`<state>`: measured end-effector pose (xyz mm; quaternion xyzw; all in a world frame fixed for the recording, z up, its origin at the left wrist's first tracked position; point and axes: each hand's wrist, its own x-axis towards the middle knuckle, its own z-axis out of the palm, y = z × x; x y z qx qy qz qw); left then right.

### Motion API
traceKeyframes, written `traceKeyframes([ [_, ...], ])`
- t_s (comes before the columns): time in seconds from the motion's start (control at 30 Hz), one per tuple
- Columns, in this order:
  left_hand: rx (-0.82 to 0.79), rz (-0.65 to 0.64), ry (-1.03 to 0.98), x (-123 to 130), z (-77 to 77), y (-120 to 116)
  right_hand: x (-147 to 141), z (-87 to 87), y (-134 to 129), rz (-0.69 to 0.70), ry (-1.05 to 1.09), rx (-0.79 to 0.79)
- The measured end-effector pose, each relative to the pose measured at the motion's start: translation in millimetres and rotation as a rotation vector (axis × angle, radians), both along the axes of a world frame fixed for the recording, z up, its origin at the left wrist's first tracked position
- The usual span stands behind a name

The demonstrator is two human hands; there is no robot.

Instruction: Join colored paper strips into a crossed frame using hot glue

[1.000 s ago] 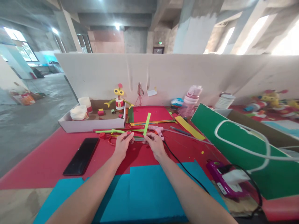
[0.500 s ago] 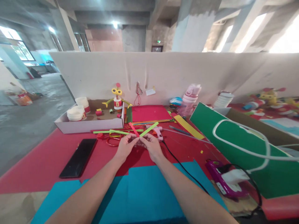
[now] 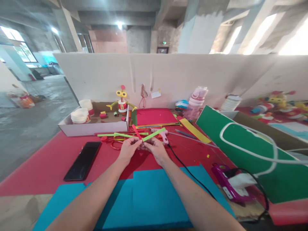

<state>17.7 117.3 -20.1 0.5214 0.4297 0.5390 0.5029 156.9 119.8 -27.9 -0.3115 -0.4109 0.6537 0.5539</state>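
The paper strips point(image 3: 154, 134) look matt, the phone point(image 3: 82, 161) glossy.

Green strip point(image 3: 155, 134) has tilted lower, red strip point(image 3: 136, 131) apparently swung up

red tbl point(image 3: 45, 163) has blk phone point(image 3: 82, 161) & pink glue gun point(image 3: 165, 138).

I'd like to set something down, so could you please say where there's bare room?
Left of the smartphone, the red table covering is bare; another patch, with a yellow scrap, borders the purple power strip. It's crowded around the held strips: loose strips, glue gun.
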Motion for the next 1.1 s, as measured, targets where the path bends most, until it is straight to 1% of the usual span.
traceKeyframes([
  [0.1,-0.011,-0.009,-0.014,-0.3,1.6,-0.4,2.7,-0.4,1.7,-0.004,0.055,-0.058],
  [0.23,-0.033,-0.044,-0.014,0.4,0.8,0.0,4.3,-1.2,2.7,0.003,0.053,-0.112],
  [0.4,-0.050,-0.021,-0.031,0.1,-3.9,2.7,2.8,-1.3,1.4,0.053,0.041,-0.077],
  [0.57,-0.011,0.005,-0.019,0.0,-3.4,2.7,1.9,-3.2,1.5,0.038,0.006,-0.070],
  [0.67,-0.018,0.025,-0.003,-0.4,-3.1,2.6,1.7,-3.9,1.9,0.030,0.003,-0.066],
  [0.87,-0.054,0.013,-0.025,-1.0,-5.2,2.6,0.3,-6.4,4.9,-0.038,-0.056,-0.036],
  [1.03,-0.030,-0.070,-0.034,2.9,-0.7,-1.3,-0.8,-9.1,8.1,-0.125,0.017,-0.007],
  [1.1,-0.036,-0.097,-0.003,3.6,-0.1,-1.4,-1.6,-9.2,7.6,-0.129,0.033,-0.001],
])
